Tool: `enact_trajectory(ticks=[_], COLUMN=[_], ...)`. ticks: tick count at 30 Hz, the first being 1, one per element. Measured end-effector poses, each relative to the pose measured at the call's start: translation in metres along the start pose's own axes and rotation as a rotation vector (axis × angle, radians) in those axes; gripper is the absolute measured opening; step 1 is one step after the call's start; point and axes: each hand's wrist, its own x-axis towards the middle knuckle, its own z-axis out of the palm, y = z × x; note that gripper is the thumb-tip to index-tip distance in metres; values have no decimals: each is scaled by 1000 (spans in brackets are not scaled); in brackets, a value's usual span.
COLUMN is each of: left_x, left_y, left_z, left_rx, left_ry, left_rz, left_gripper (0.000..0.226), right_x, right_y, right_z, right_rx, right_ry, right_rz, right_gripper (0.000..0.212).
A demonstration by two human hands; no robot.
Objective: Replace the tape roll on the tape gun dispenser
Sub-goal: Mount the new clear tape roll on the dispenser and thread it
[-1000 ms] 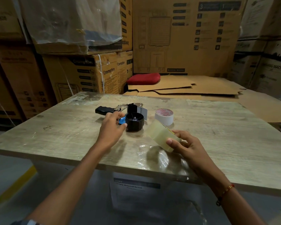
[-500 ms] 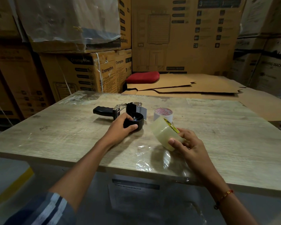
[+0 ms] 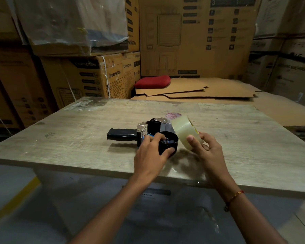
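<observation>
Tape gun dispenser [image 3: 144,133] lies on its side on the wooden table [image 3: 74,138], handle pointing left, black hub facing up. Left hand [image 3: 151,155] grips the hub, fingers curled around its rim. Right hand [image 3: 205,150] holds the clear tape roll [image 3: 185,130] tilted just right of the hub; 1 white roll [image 3: 172,115] sits behind.
</observation>
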Motion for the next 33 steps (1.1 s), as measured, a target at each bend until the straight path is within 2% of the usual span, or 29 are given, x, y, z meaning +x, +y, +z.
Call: enact_trajectory(ticks=[3,6,10,12,15,17,22,27,33], left_x=[-1,9,27,37,49,48,28,12,11], left_y=[1,-10,-40,-60,-82,-84,-78,-67,-64], left_z=[-7,-25,-60,-74,-86,-85,-76,-71,-74], left_rx=[-16,55,267,333,408,420,460,429,420], left_ry=[-3,93,242,147,-162,-286,-188,-160,-165], left_rz=[61,164,122,90,35,29,139,174,170], left_gripper=[43,39,40,53,72,77,58,57,57], right_x=[0,0,-3,-4,-2,1,8,12,11], right_y=[0,-1,-3,-3,-6,-8,-13,-25,-30], right_z=[0,-1,0,3,8,13,25,28,25], right_rx=[2,-55,-154,-212,-239,-281,-485,-704,-781], right_ry=[39,43,-14,-46,-73,-72,-15,-25,-65], right_rz=[-25,-65,-123,-148,-161,-170,-198,-193,-164], right_gripper=[39,33,34,34,33,33,35,42,44])
